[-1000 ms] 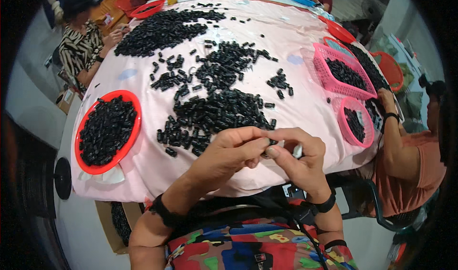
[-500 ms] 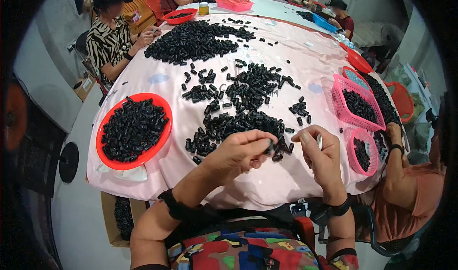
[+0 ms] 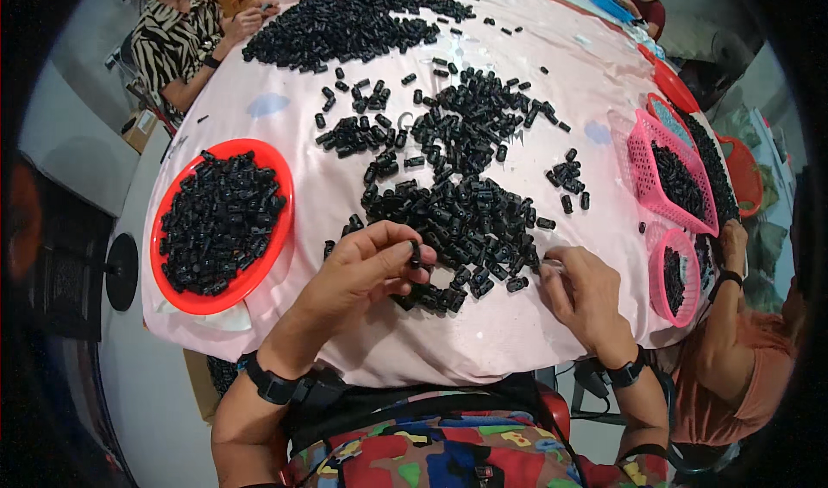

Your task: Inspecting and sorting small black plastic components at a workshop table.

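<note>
In my left hand (image 3: 358,272) a small black plastic part (image 3: 416,255) is pinched between thumb and fingers, just over the near-left side of a loose pile. My right hand (image 3: 588,298) is closed, fingers bent and pointing down at the cloth by the pile's right edge. A pale glint shows between its fingers, but I cannot make out what it is. The pile of black plastic parts (image 3: 474,220) spreads between and beyond both hands. These parts are short, tube-like pieces, some with notches.
A red basin (image 3: 288,229) of black parts stands left on the pink cloth (image 3: 328,350). A larger heap (image 3: 345,26) lies farther back. Pink baskets (image 3: 716,220) stand at the right, beside a co-worker's arm (image 3: 729,298). Another person (image 3: 177,39) sits at the far left.
My left hand has moved left with a black part in its fingers. My right hand has lowered toward the cloth. The whole view has tilted down toward the near side.
</note>
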`<state>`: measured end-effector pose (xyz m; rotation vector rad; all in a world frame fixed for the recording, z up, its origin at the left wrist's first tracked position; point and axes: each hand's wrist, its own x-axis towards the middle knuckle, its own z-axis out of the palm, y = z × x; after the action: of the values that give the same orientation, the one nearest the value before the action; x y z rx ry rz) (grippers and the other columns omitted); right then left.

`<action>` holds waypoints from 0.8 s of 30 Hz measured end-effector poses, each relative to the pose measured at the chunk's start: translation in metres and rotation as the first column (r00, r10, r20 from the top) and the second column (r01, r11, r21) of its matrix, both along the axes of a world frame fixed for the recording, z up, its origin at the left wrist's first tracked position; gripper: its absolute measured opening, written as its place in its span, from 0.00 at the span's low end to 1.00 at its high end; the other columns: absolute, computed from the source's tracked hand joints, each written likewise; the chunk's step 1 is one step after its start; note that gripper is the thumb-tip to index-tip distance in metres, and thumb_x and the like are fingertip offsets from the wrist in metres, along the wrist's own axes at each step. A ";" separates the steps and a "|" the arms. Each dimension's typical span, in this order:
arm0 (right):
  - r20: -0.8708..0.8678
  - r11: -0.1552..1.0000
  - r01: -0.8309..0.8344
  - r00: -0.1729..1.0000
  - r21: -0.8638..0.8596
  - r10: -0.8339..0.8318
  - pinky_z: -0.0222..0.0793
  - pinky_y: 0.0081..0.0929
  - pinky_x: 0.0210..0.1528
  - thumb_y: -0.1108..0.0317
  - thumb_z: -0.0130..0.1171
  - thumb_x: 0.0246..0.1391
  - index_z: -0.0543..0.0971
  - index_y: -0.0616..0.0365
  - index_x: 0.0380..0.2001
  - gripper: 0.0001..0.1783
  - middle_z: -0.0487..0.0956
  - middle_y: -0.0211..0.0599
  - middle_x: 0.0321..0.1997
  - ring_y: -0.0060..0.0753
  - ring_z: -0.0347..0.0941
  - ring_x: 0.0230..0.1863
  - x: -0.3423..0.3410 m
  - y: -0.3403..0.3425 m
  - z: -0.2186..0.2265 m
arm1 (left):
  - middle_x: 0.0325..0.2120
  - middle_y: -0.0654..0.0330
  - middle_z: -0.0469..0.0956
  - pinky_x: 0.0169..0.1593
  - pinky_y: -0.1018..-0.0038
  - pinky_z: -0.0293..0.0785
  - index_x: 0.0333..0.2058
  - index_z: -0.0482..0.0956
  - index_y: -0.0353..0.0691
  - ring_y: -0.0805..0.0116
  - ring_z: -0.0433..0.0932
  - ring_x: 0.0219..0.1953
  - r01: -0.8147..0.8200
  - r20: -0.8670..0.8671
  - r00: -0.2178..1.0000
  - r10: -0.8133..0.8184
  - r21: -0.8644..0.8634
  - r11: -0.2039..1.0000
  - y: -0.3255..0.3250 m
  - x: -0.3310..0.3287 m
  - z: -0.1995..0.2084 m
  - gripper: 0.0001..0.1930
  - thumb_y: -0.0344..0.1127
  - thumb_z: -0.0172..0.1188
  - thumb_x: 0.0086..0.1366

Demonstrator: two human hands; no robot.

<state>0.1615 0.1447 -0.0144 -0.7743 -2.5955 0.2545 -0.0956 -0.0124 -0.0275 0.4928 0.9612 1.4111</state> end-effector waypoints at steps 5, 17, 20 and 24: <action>0.025 0.995 0.005 1.000 0.102 -0.008 0.64 0.32 0.24 0.72 0.60 0.46 0.74 0.56 0.30 0.07 0.72 0.37 0.22 0.39 0.71 0.23 0.029 0.016 -0.015 | 0.43 0.55 0.74 0.40 0.80 0.72 0.42 0.70 0.41 0.72 0.76 0.40 -0.020 0.035 0.999 0.020 0.001 1.000 0.004 -0.007 0.002 0.08 0.35 0.50 0.67; 0.107 0.994 -0.112 0.988 -0.009 0.113 0.62 0.33 0.27 0.80 0.55 0.39 0.74 0.60 0.34 0.14 0.71 0.40 0.26 0.42 0.67 0.27 0.028 0.038 -0.024 | 0.42 0.48 0.74 0.47 0.71 0.72 0.36 0.69 0.36 0.65 0.76 0.42 0.194 0.187 0.963 -0.195 0.022 0.981 0.024 -0.020 -0.005 0.07 0.32 0.55 0.63; 0.178 0.987 -0.139 0.972 -0.081 0.151 0.60 0.33 0.28 0.77 0.57 0.36 0.74 0.58 0.36 0.18 0.71 0.38 0.28 0.39 0.66 0.28 0.038 0.043 -0.030 | 0.47 0.54 0.72 0.54 0.72 0.67 0.43 0.69 0.33 0.69 0.72 0.48 0.377 0.224 0.906 -0.358 -0.046 0.925 0.022 -0.031 -0.004 0.10 0.29 0.54 0.64; 0.212 0.970 -0.167 0.956 -0.178 0.204 0.58 0.32 0.31 0.72 0.61 0.31 0.74 0.53 0.37 0.22 0.69 0.33 0.28 0.35 0.65 0.27 0.049 0.049 -0.027 | 0.42 0.50 0.75 0.51 0.67 0.70 0.39 0.72 0.31 0.61 0.74 0.47 0.483 0.382 0.846 -0.372 -0.251 0.839 0.030 -0.040 0.004 0.09 0.23 0.56 0.60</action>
<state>0.2108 0.1936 -0.0410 -0.6435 -2.8995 0.4571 -0.1358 0.0175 -0.0234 0.1923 0.7443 0.8512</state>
